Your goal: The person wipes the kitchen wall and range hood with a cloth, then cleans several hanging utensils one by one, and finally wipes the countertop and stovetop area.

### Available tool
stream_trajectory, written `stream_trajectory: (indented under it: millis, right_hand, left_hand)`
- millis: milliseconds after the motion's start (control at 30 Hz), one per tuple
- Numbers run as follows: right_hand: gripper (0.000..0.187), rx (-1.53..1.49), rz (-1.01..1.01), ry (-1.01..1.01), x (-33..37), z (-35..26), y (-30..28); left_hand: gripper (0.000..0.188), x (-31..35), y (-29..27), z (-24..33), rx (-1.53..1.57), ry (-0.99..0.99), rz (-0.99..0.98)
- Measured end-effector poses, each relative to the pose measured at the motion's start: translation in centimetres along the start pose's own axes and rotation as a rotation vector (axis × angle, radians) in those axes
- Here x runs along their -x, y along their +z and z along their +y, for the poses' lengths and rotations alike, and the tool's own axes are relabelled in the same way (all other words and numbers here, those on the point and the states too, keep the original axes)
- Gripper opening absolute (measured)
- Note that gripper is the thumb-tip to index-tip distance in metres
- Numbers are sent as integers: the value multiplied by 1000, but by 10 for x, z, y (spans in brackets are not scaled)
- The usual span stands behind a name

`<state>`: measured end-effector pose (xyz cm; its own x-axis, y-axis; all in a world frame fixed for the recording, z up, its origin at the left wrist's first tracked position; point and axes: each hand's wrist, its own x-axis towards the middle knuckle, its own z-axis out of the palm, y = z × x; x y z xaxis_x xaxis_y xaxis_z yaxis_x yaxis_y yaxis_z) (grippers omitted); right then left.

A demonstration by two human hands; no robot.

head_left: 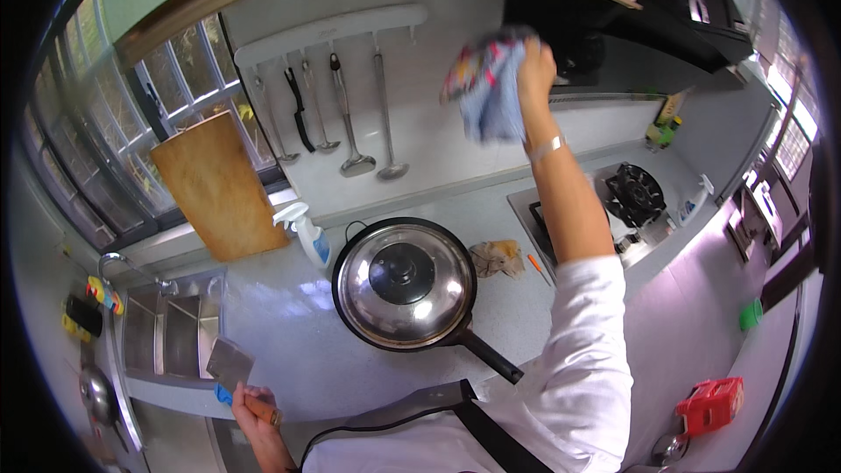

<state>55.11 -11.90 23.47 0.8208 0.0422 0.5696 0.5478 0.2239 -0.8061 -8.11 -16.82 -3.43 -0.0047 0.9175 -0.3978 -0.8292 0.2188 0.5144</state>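
Note:
My right hand (pixel 534 81) is raised high against the wall, near the dark range hood. It grips a bunched cloth (pixel 492 103), blue on one side and patterned red and pink on another; the cloth is blurred. Low at the left, in front of the counter, my left hand (pixel 256 416) is closed round the wooden handle of a scraper (pixel 231 363) with a flat metal blade pointing up. Something small and blue (pixel 223 394) shows beside that hand; I cannot tell what it is. Between my arms a lidded frying pan (pixel 403 284) stands on the counter, its black handle toward me.
Ladles and spatulas hang from a white rack (pixel 329 33). Left of the pan are a spray bottle (pixel 305 235), a leaning cutting board (pixel 217 188) and a sink (pixel 173 333). A brown crumpled rag (pixel 498 258) lies right of it, before the gas stove (pixel 635 197).

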Motion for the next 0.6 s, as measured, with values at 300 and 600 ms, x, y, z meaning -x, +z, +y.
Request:
stream_trajectory:
  millis: [300,600]
  right_hand:
    - [50,282,203,-810,-26,108,185]
    - [55,463,15,71,139,317,117]
  left_hand:
    - [22,50,15,-20,-125,272,213]
    - [24,-6,-108,39,-461,-41,207]
